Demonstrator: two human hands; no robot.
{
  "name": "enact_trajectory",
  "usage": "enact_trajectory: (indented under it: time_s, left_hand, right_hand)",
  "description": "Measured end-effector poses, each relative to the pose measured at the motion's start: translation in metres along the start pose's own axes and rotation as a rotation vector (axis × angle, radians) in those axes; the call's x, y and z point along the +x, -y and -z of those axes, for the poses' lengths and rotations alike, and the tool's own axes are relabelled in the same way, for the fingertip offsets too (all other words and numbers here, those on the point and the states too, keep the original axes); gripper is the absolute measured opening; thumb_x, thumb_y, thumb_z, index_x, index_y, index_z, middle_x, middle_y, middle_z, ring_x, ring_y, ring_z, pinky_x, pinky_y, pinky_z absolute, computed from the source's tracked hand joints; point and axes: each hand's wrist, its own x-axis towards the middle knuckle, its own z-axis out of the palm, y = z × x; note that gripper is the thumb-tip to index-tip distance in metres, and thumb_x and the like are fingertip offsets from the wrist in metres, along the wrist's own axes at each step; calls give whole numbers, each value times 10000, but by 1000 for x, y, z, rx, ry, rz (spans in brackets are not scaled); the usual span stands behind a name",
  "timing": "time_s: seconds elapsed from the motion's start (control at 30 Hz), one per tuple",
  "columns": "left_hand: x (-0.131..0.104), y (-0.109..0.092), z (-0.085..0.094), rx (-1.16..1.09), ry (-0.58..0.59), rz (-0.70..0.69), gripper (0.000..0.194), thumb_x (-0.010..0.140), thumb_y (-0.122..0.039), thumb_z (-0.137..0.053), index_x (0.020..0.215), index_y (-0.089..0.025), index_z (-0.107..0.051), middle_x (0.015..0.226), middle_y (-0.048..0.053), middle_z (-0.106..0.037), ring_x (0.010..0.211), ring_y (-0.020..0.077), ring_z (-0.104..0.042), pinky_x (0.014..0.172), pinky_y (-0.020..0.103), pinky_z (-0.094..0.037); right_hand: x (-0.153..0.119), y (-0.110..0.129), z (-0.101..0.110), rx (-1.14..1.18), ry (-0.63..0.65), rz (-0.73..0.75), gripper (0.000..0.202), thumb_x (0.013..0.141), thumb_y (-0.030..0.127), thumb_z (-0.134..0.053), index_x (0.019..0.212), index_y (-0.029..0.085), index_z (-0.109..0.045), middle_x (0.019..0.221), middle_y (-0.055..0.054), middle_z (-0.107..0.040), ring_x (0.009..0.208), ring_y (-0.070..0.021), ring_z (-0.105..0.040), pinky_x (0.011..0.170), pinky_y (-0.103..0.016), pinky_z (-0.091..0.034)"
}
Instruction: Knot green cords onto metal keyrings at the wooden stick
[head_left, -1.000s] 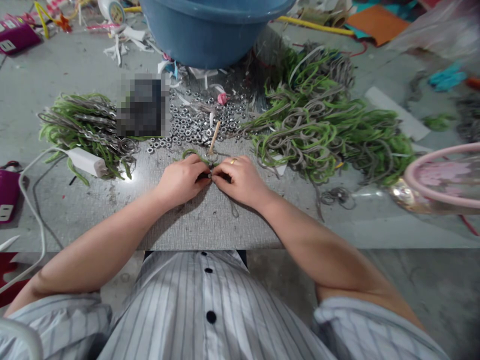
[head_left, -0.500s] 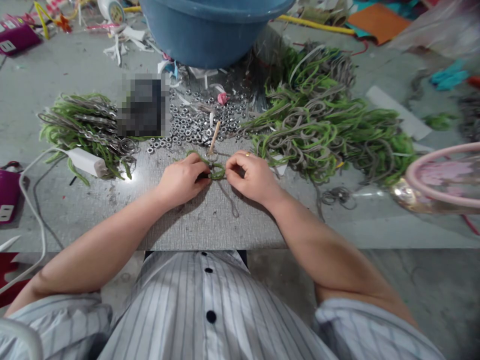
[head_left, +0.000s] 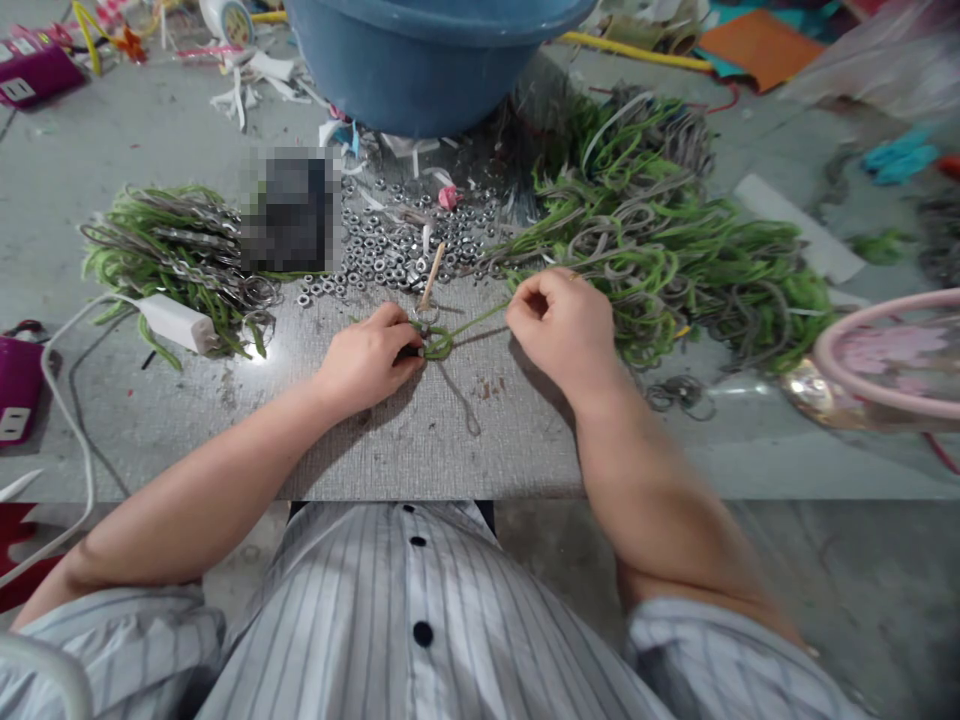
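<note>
My left hand (head_left: pixel 375 355) pinches a looped green cord (head_left: pixel 440 346) close to the table top, its fingertips pressed together at the loop. From there a green strand (head_left: pixel 480 322) runs taut to my right hand (head_left: pixel 562 325), which is closed on its end. A grey cord tail (head_left: pixel 459 395) lies on the table below the loop. Just above the loop are a metal ring (head_left: pixel 426 314) and a thin wooden stick (head_left: pixel 433 275). What sits inside the left fingers is partly hidden.
Many metal nuts (head_left: pixel 375 245) are scattered behind my hands, before a blue basin (head_left: pixel 420 80). Heaped green and grey cords (head_left: pixel 660 240) lie at right. Corded bundles with chains (head_left: pixel 161 235) lie at left, beside a white adapter (head_left: pixel 176 325) and its cable.
My right hand has moved away to the right and slightly up, drawing the green strand out straight. The loop looks smaller. My left hand has stayed in place.
</note>
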Motion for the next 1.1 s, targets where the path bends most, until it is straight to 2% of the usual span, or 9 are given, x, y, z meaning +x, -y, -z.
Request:
enact_trajectory:
  time_s: [0.2,0.43,0.57,0.7,0.8,0.93,1.1]
  left_hand:
    - [0,-2,3,14,2,15,221,859,-284,-582,1004,-173,-705,1141,94,-584,795,164,-637,658,274,-510]
    - [0,-2,2,-6,21,27,220,866,-287,-572,1015,-180,-693,1134,88,-587,843,180,-642,698,287,-517]
    - [-1,-2,3,-50,16,14,260,848,-286,-575,1071,-175,-651,1150,92,-581,929,209,-636,743,309,-523]
    - [-2,1,5,-177,-57,38,376,807,-199,-551,1180,-146,-554,1109,92,-593,906,185,-622,737,296,-521]
    - [-1,3,5,-232,-112,47,323,802,-130,-491,1118,-143,-559,1043,79,-607,838,152,-610,718,273,-510]
    - [-2,4,4,-103,-144,29,253,852,-138,-435,1046,-149,-598,988,86,-627,847,175,-610,739,299,-499]
    - [-2,4,7,123,-60,43,251,883,-153,-426,1016,-142,-638,943,106,-656,907,235,-612,787,347,-488]
  right_hand:
    - [3,-9,4,-132,10,-58,76,767,186,-507,702,225,-521,746,-42,-621,686,-186,-544,614,-314,-393]
    - [2,-9,4,-250,44,-78,91,790,215,-501,726,214,-565,793,-71,-642,746,-211,-568,597,-313,-387]
    - [-1,-4,1,-231,83,-76,79,772,198,-521,787,207,-599,859,-83,-654,776,-221,-579,607,-318,-402]
    - [-6,6,-4,-7,51,84,211,790,161,-511,977,204,-599,978,-91,-650,826,-213,-611,654,-321,-459]
    - [-11,13,-7,145,153,240,174,837,163,-495,965,210,-604,987,-89,-651,828,-204,-626,706,-331,-486]
    - [-13,16,-9,170,302,331,121,876,190,-503,892,212,-621,945,-89,-657,867,-223,-622,747,-347,-483]
    - [-13,14,-10,135,334,351,119,884,190,-513,871,209,-630,933,-86,-659,859,-224,-614,741,-344,-474]
